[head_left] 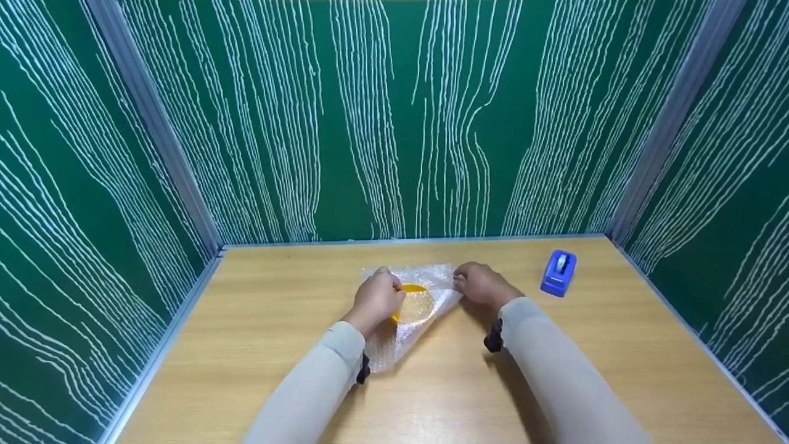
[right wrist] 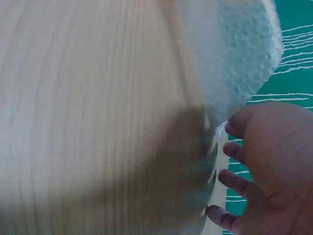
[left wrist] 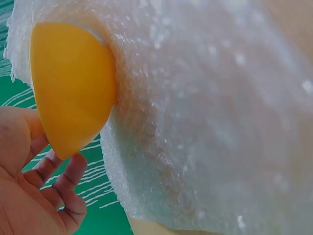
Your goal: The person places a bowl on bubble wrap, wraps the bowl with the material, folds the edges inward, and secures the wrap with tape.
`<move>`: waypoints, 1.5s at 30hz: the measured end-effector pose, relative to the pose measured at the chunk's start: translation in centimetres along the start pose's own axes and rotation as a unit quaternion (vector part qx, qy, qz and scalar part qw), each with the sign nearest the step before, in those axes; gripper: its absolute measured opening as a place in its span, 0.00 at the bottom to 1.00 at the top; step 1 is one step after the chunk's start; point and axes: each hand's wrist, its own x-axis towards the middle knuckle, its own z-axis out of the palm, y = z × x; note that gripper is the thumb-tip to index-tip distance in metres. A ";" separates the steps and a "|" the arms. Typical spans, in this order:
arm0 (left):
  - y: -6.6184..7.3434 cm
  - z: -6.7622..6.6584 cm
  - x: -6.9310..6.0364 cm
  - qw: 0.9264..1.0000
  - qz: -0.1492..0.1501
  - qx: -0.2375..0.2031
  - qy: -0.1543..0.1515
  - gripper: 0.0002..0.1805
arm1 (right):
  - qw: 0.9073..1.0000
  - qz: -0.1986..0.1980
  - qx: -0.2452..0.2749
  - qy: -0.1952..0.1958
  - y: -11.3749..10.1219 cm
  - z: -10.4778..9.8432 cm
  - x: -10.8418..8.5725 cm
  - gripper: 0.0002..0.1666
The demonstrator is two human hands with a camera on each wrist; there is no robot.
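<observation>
A yellow bowl (head_left: 414, 287) lies partly wrapped in a sheet of bubble wrap (head_left: 385, 354) near the middle of the table. In the left wrist view the bowl's smooth outer side (left wrist: 73, 83) shows bare, with bubble wrap (left wrist: 205, 107) covering the rest. My left hand (head_left: 379, 299) pinches the bowl at its left edge. On the other side, my right hand (head_left: 484, 283) pinches the right corner of the wrap between thumb and fingertips. The right wrist view shows this wrap (right wrist: 244, 49) rising from the fingers; part of the grip is hidden there.
A blue tape dispenser (head_left: 558, 274) stands on the wooden table (head_left: 246, 345), right of my right hand. Green panels with white wavy lines (head_left: 345, 123) enclose the table at the back and both sides, joined by grey metal posts (head_left: 160, 123).
</observation>
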 end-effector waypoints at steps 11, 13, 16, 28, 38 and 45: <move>0.1 -0.1 0.0 1.000 0.006 0.015 -0.001 0.06 | 0.996 -0.021 -0.079 -0.020 -0.1 0.0 -0.2 0.28; 0.1 -0.1 0.0 1.000 0.006 0.015 -0.003 0.06 | 0.997 -0.014 -0.076 -0.022 -0.1 0.0 -0.4 0.28; 0.0 -0.1 0.0 1.000 0.007 0.016 -0.005 0.06 | 0.998 -0.004 -0.062 -0.025 -0.1 0.0 -0.4 0.28; 0.2 0.0 -0.3 1.000 -0.007 0.008 -0.006 0.10 | 0.999 0.017 -0.027 -0.032 -0.5 0.0 -0.2 0.28; 0.2 0.3 -0.2 1.000 0.002 0.026 0.002 0.09 | 0.999 -0.031 -0.032 0.003 -0.7 0.4 0.5 0.20; 0.2 0.3 -0.1 1.000 -0.007 0.024 0.003 0.10 | 0.996 0.029 0.082 0.013 -1.7 0.3 0.7 0.26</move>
